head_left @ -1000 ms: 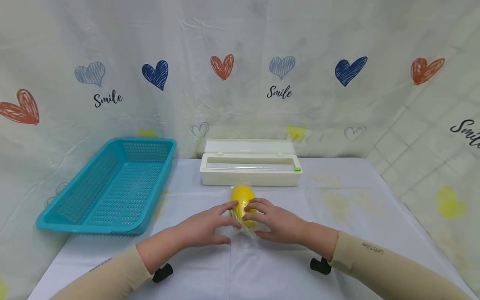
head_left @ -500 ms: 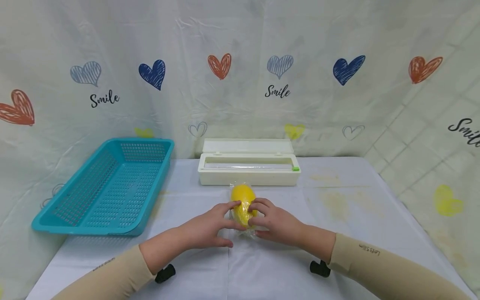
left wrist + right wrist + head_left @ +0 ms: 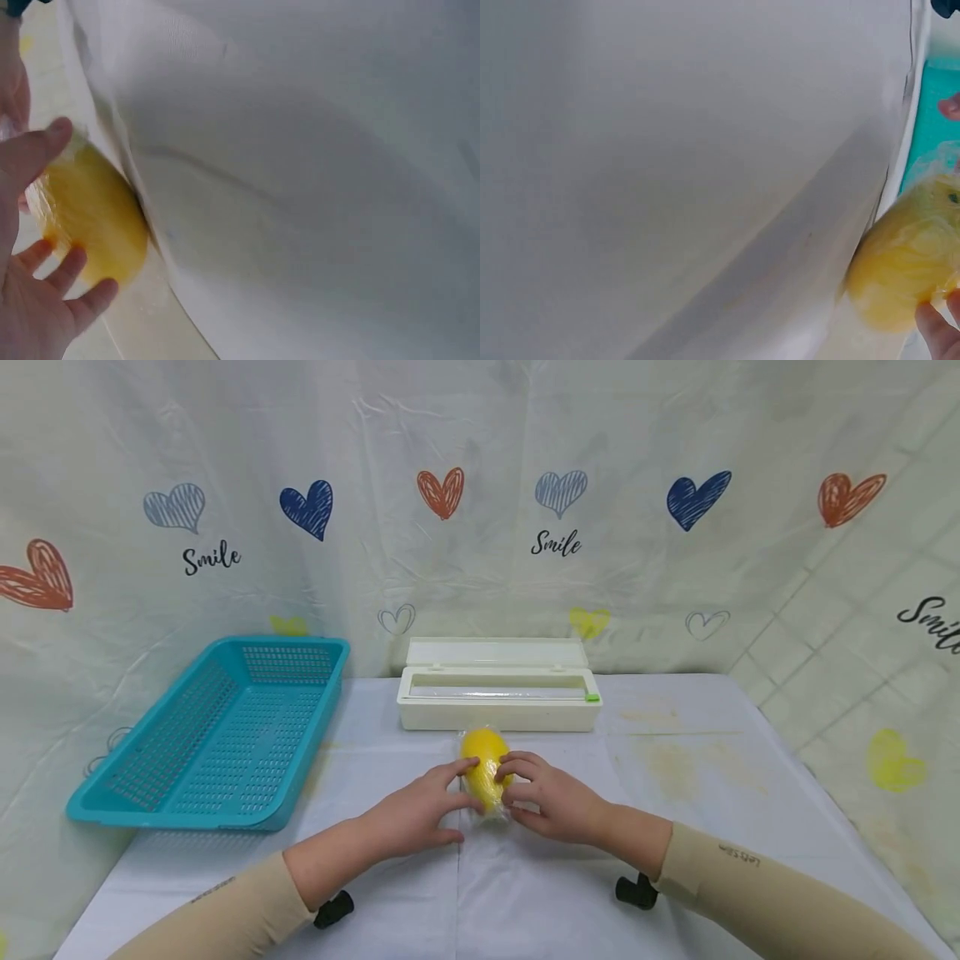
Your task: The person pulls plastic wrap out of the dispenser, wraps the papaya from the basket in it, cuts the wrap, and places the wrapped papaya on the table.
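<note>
A yellow oval fruit (image 3: 483,768) in clear plastic wrap (image 3: 491,817) lies on the white cloth, just in front of the white box. My left hand (image 3: 420,810) is at its left side with the fingers spread and relaxed; the fingertips (image 3: 73,259) touch the wrapped surface. In the left wrist view the left thumb (image 3: 58,129) stands off near the fruit's close end. From the right, my right hand (image 3: 551,797) curls its fingers against the fruit and pinches the wrap low on that side. The right wrist view shows loose film bunched at the fruit's end, with the right thumb hidden.
Behind the fruit stands a white plastic-wrap dispenser (image 3: 498,717) with its lid up, a roll inside and a green slider on its rim. A teal perforated basket (image 3: 315,747) is at the left. Heart-printed sheeting (image 3: 480,568) hangs along the back.
The right fingers have curled in closer against the fruit, and the loose film at its near end lies tighter. The left hand keeps almost the same place.
</note>
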`<action>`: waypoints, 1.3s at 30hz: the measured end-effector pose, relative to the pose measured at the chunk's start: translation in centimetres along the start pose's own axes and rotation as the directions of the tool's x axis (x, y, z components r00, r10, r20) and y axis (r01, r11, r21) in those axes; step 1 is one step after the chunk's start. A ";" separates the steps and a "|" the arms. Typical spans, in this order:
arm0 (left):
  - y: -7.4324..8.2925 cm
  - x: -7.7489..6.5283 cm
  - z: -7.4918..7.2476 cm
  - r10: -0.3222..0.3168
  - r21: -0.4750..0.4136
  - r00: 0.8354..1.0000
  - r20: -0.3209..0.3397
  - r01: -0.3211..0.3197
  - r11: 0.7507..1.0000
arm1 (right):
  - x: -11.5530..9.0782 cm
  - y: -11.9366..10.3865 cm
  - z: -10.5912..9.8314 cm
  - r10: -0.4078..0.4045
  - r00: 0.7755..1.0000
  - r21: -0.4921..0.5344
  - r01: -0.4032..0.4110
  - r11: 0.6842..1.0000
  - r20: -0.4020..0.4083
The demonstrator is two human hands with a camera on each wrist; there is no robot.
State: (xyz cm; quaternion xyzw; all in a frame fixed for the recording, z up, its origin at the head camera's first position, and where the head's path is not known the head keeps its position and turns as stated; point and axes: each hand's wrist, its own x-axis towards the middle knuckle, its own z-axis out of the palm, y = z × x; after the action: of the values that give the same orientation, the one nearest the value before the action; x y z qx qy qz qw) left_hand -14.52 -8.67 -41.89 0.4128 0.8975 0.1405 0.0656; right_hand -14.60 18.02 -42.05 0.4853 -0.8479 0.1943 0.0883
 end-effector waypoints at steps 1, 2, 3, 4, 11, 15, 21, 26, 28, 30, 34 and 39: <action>0.1 0.1 0.1 -0.001 0.016 1.000 -0.015 0.001 1.000 | 0.1 0.0 0.0 -0.004 1.000 -0.004 0.004 1.000 -0.010; 0.2 0.2 0.2 -0.005 0.026 1.000 -0.029 0.006 1.000 | 0.2 0.1 0.1 -0.006 1.000 -0.009 0.006 1.000 -0.021; 0.3 0.3 0.2 -0.006 0.038 0.999 -0.046 0.008 0.999 | 0.2 0.1 0.1 -0.003 1.000 -0.014 0.003 1.000 -0.031; 0.4 0.4 0.3 -0.007 0.044 0.998 -0.062 0.010 0.999 | 0.3 0.1 0.1 0.001 0.999 -0.019 -0.001 1.000 -0.040; 1.2 0.8 0.2 -0.059 0.004 0.988 -0.146 0.060 0.998 | 0.6 -0.2 0.2 0.028 0.998 -0.005 -0.028 1.000 -0.056; 1.0 0.8 0.1 -0.081 -0.055 0.986 -0.147 0.073 0.996 | 0.8 -0.3 0.2 0.026 0.998 -0.002 -0.027 1.000 -0.064; 0.4 0.4 -0.2 -0.143 -0.212 0.988 -0.065 0.126 0.969 | 0.9 -0.4 0.1 0.058 0.995 0.010 -0.057 0.998 -0.082; 0.5 0.4 -0.1 -0.244 -0.329 0.968 -0.049 0.215 0.919 | 1.1 -0.7 -0.1 0.139 0.990 0.007 -0.139 0.990 -0.035; 0.7 0.4 0.0 -0.272 -0.330 0.961 -0.047 0.242 0.912 | 1.2 -0.8 -0.2 0.176 0.984 0.008 -0.176 0.984 -0.024; 0.8 0.5 0.2 -0.294 -0.315 0.955 -0.043 0.267 0.911 | 1.3 -0.9 -0.1 0.201 0.979 0.004 -0.201 0.980 -0.020; 1.2 0.5 0.4 -0.315 -0.305 0.948 -0.055 0.284 0.909 | 1.4 -1.0 0.0 0.206 0.978 -0.006 -0.206 0.978 -0.022; 1.5 0.6 0.6 -0.318 -0.296 0.943 -0.093 0.279 0.913 | 1.3 -1.0 0.0 0.193 0.981 -0.012 -0.194 0.981 -0.028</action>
State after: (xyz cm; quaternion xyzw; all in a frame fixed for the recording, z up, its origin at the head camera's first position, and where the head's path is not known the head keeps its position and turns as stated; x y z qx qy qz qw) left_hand -13.74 -7.17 -41.98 0.2464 0.9236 0.2822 0.0812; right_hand -14.42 16.59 -41.40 0.3972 -0.8913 0.2019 0.0839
